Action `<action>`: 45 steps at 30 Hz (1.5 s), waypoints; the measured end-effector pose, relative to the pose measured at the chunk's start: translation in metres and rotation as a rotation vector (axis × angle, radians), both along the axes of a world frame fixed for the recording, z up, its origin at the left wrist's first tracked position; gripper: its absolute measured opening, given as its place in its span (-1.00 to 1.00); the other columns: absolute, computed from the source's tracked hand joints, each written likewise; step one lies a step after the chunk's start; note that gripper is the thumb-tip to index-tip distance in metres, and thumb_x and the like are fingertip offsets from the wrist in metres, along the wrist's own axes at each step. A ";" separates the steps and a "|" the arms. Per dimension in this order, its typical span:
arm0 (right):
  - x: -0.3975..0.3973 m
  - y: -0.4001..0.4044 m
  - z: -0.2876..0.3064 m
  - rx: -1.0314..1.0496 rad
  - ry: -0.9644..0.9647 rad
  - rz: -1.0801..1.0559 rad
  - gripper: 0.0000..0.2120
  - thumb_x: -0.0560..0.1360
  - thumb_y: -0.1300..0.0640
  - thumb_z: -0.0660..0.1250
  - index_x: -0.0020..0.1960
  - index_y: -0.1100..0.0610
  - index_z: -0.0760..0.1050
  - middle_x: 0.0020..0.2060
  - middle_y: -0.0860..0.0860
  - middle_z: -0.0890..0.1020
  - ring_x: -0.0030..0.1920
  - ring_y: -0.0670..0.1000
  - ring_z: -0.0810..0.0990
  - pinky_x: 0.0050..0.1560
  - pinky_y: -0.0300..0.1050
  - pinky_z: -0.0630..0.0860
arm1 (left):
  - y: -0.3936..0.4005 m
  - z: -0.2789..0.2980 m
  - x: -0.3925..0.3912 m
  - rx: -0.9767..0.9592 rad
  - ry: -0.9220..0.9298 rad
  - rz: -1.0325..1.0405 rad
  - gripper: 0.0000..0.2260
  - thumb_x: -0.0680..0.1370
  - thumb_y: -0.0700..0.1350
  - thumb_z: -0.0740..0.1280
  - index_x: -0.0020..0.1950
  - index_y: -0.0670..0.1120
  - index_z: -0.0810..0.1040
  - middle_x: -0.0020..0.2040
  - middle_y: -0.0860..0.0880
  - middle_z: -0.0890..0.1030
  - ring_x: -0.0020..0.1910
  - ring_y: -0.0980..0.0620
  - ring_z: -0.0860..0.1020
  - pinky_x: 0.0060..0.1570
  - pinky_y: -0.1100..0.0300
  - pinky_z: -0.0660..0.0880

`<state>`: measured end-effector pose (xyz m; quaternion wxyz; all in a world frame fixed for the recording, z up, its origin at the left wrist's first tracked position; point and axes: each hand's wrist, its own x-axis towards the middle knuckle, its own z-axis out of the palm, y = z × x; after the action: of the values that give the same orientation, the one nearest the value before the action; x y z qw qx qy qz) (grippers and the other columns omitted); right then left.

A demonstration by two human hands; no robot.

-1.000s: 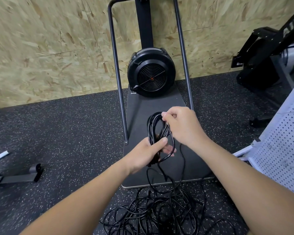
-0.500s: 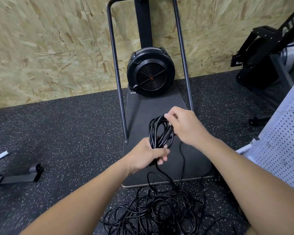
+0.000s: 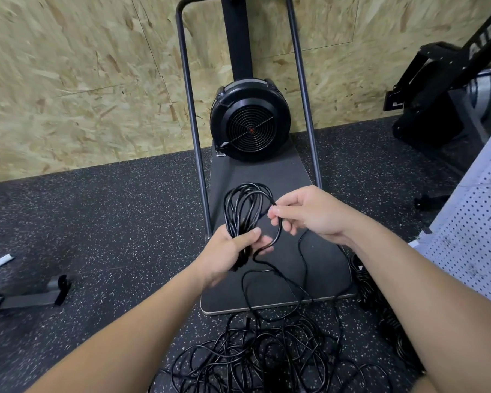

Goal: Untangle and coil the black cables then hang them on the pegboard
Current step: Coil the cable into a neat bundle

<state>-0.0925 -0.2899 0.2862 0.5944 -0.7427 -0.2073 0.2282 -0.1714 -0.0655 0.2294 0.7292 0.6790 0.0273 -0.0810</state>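
My left hand (image 3: 229,251) grips the bottom of a coil of black cable (image 3: 243,205) that stands up in several loops. To the right of the coil, my right hand (image 3: 309,214) pinches a strand of the same cable between thumb and fingers. From that strand the cable drops in a loose loop to a tangled pile of black cable (image 3: 270,355) on the floor between my forearms. The white pegboard (image 3: 476,231) leans at the right edge.
A black fan machine (image 3: 251,120) with a tall metal frame stands on a dark base board (image 3: 278,273) straight ahead, against an OSB wall. Another black machine (image 3: 442,89) is at the back right. A metal foot (image 3: 26,296) lies on the speckled rubber floor at left.
My right hand has come away from the top of the coil, moving right and down with a strand pinched. The coil now stands wider open above my left hand.
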 end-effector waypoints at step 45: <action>-0.009 0.030 -0.049 -0.155 -0.044 -0.601 -0.85 0.57 0.24 0.52 -0.17 0.23 0.70 -0.36 0.13 0.74 -0.33 0.13 0.79 -0.14 0.18 0.77 | 0.018 -0.004 0.019 -0.080 0.114 0.450 -0.80 0.68 0.01 0.47 -0.02 -0.10 0.75 -0.20 -0.03 0.65 -0.34 0.09 0.50 -0.37 0.28 0.39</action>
<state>-0.1016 -0.2600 0.2369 0.5723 -0.8186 0.0268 0.0410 -0.1524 -0.0477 0.2258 0.7524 0.6208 0.2157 0.0444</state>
